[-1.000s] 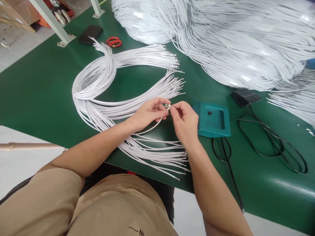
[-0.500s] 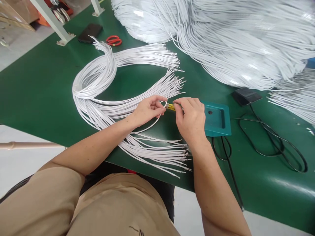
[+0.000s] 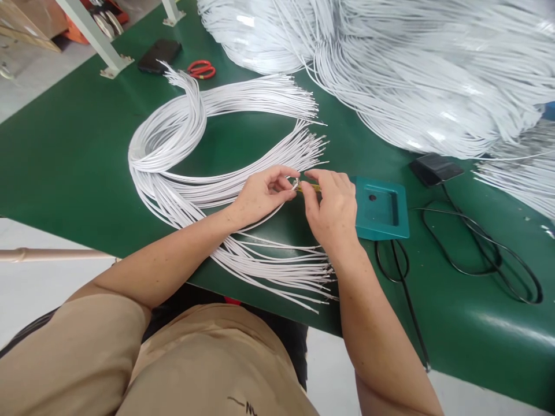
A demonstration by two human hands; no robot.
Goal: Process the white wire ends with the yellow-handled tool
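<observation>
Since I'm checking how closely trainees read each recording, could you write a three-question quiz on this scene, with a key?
1. What does the left hand hold between thumb and finger?
A) a black cord
B) the end of a white cable
C) a cardboard box

2. True or false: the teal block is nearer the right hand than the left hand.

3. Fill in the colour: the red-handled tool lies on the ____ table.

Key: 1 B; 2 true; 3 green.
</observation>
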